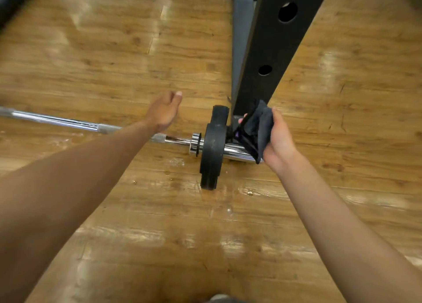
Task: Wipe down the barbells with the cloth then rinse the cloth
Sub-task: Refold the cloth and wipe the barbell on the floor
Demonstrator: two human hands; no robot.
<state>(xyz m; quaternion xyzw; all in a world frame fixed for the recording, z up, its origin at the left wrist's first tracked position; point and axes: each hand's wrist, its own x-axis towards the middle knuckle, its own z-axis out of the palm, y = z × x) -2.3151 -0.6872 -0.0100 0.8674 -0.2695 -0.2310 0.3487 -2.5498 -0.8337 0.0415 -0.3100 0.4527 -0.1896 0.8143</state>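
Note:
A chrome barbell (pixel 57 120) lies across the wooden floor, running from the left edge to a sleeve end at centre right. A black weight plate (pixel 213 150) stands on its sleeve. My right hand (pixel 279 138) grips a dark grey cloth (pixel 257 129) at the very end of the chrome sleeve (pixel 235 150), just right of the plate. My left hand (pixel 163 112) hovers above the bar's shaft left of the plate, fingers relaxed, holding nothing. My left forearm hides part of the knurled shaft.
A black steel rack upright (pixel 274 49) with round holes rises just behind the plate, with a grey base beam (pixel 242 40) beside it. Wet patches (pixel 175 163) glisten on the floor near the plate. A dark object (pixel 11 1) fills the top left corner.

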